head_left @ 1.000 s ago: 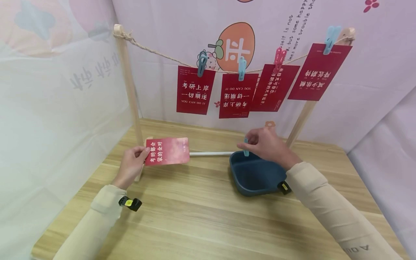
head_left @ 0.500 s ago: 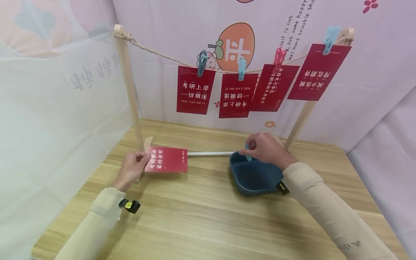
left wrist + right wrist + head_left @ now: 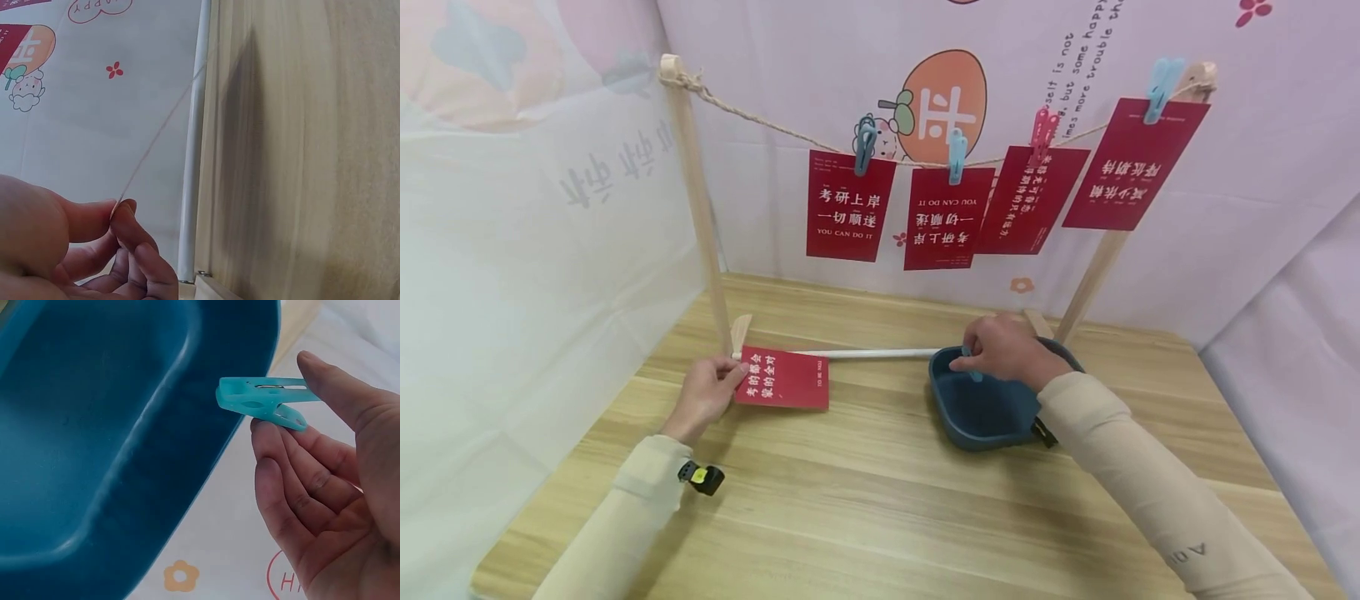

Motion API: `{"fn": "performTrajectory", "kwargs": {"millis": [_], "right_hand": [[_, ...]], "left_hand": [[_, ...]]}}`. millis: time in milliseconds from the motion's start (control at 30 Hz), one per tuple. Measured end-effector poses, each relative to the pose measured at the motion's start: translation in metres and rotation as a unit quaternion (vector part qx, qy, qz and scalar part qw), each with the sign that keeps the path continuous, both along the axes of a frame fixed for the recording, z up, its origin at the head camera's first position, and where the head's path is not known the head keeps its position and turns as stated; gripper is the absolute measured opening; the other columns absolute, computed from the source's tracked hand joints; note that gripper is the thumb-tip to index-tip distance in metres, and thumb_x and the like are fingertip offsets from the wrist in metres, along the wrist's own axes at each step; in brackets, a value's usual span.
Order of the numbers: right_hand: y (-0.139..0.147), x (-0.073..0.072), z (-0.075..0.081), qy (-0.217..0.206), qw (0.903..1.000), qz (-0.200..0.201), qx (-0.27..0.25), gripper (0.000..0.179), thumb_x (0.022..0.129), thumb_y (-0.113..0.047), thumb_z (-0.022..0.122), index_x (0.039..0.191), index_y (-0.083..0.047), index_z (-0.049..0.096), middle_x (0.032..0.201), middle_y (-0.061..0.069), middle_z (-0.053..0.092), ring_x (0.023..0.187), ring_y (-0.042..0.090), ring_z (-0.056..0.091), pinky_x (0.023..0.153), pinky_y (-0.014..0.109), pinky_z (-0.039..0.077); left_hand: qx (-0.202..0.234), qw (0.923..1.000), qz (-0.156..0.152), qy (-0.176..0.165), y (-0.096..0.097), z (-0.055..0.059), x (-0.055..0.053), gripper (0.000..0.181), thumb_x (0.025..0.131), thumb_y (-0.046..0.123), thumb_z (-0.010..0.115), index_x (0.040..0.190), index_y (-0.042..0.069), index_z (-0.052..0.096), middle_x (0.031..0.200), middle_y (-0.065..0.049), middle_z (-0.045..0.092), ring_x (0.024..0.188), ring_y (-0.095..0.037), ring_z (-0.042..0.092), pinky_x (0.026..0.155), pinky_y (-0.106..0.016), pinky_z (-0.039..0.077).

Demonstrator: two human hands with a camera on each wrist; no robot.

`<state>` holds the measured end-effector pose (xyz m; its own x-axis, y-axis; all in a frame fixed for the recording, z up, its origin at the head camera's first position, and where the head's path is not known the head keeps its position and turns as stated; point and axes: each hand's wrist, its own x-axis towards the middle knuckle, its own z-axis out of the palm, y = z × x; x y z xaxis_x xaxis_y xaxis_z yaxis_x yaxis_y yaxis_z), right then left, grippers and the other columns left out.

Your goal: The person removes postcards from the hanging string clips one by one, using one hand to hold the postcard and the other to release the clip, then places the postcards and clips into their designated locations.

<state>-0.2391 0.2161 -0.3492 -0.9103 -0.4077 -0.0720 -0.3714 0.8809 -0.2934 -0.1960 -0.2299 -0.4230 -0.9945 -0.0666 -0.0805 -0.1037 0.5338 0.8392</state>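
Note:
My left hand [image 3: 706, 392] pinches a red card [image 3: 786, 379] with white writing by its left edge, between thumb and forefinger. The left wrist view shows that card edge-on as a thin line. Over the blue bin [image 3: 981, 442], my right hand [image 3: 1011, 354] holds a light blue clothespin [image 3: 262, 400] by its handles, thumb on one side and fingers on the other. Several red cards hang from a twine line [image 3: 760, 122]: one by a dark teal clothespin [image 3: 865, 146], one by a light blue clothespin [image 3: 957, 157], others by pink [image 3: 1042, 132] and light blue pegs.
Wooden posts carry the twine, a left post [image 3: 700, 208] and a right post [image 3: 1093, 279]. A white rod [image 3: 880, 354] runs low between them, behind the bin. The wooden table [image 3: 820, 508] meets a printed cloth backdrop [image 3: 775, 75] at the back.
The card in my left hand has come down and tipped flatter toward the table. My right hand, with the clothespin, has shifted slightly left and lower over the bin.

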Motion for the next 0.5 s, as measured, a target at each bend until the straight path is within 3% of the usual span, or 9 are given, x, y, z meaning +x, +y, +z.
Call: {"fn": "performTrajectory", "kwargs": {"millis": [200,500], "right_hand": [[-0.0040,-0.0007,-0.0019,-0.037,0.9991,0.006,-0.018,0.029,0.089,-0.028,0.087,0.103,-0.005,0.078,0.081,0.003,0.074,0.069,0.016,0.064,0.068,0.029,0.059],[-0.0063,-0.0025,-0.0092,-0.028,0.9992,0.023,0.019,0.026,0.087,-0.028,0.089,0.096,-0.005,0.078,0.071,0.001,0.069,0.064,0.015,0.060,0.065,0.026,0.055]], "left_hand": [[-0.015,0.9999,-0.001,0.005,-0.0050,-0.0054,-0.0027,0.035,0.111,0.018,0.055,0.125,-0.011,0.066,0.116,-0.027,0.069,0.092,-0.019,0.065,0.068,-0.021,0.053],[-0.039,0.9992,-0.004,-0.004,-0.0102,-0.0083,-0.0043,0.030,0.109,0.019,0.058,0.117,-0.008,0.069,0.114,-0.025,0.070,0.095,-0.023,0.064,0.070,-0.024,0.051]]}}
